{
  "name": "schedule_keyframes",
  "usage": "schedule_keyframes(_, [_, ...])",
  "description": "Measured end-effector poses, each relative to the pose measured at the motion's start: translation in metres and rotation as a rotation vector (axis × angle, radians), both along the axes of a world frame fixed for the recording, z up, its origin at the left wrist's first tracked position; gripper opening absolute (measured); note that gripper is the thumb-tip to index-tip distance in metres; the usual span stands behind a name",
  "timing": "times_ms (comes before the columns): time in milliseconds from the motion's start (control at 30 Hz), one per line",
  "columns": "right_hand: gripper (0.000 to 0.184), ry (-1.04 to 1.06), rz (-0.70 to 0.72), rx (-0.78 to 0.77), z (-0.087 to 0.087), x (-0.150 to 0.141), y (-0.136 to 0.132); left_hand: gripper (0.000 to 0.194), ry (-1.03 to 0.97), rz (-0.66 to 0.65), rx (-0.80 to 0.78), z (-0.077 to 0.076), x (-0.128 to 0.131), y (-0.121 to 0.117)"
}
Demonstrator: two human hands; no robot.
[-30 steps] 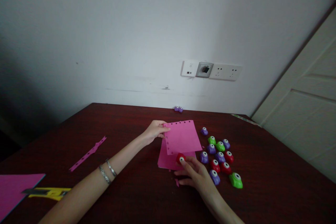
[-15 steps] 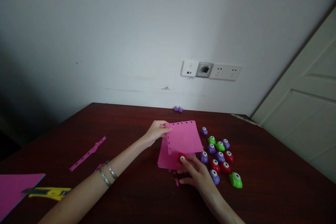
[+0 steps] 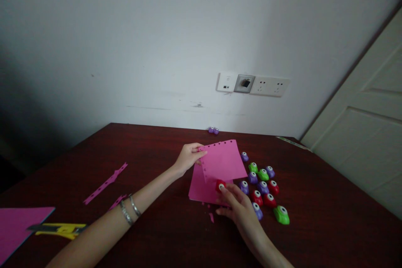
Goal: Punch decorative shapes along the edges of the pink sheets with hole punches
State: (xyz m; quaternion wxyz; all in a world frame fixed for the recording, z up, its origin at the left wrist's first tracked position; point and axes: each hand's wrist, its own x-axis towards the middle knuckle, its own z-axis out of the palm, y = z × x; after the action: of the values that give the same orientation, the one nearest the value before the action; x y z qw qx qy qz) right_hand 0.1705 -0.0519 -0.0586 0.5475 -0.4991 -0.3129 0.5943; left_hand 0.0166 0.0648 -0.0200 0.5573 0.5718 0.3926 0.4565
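My left hand [image 3: 190,157] pinches the upper left corner of a pink paper sheet [image 3: 223,161]. Small punched holes run along the sheet's top and left edges. Below it, a stack of pink paper [image 3: 201,190] lies on the table, partly covered. My right hand [image 3: 240,207] grips a red craft punch [image 3: 220,186] with a white round button, at the lower edge of the held sheet. The thumb is at the button; whether the sheet sits inside the punch slot is hard to see. Pink scraps [image 3: 211,217] lie just left of the right hand.
Several purple, green and red craft punches [image 3: 263,187] stand on the dark table [image 3: 150,142] to the right. Two purple ones [image 3: 213,130] are by the wall. At left lie punched pink strips [image 3: 105,184], a yellow utility knife [image 3: 59,229] and a larger pink sheet [image 3: 21,230].
The held sheet has tilted, its right side rising and shifting right. My right hand has moved slightly up and right with the red craft punch. My left hand has barely moved.
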Motion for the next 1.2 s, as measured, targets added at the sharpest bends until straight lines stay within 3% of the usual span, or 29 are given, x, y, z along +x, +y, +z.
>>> schedule_keyframes(400, [0.041,0.01,-0.091,0.056,0.006,0.003,0.001,0.041,-0.074,-0.137,0.024,0.002,0.0,-0.007])
schedule_keyframes(767, [0.039,0.004,-0.137,0.132,0.007,0.004,0.001,0.032,-0.095,-0.149,0.039,0.001,0.002,-0.01])
schedule_keyframes(1200, [0.039,-0.078,-0.09,0.148,0.011,0.009,0.002,0.027,-0.11,-0.169,0.036,-0.001,0.003,-0.012])
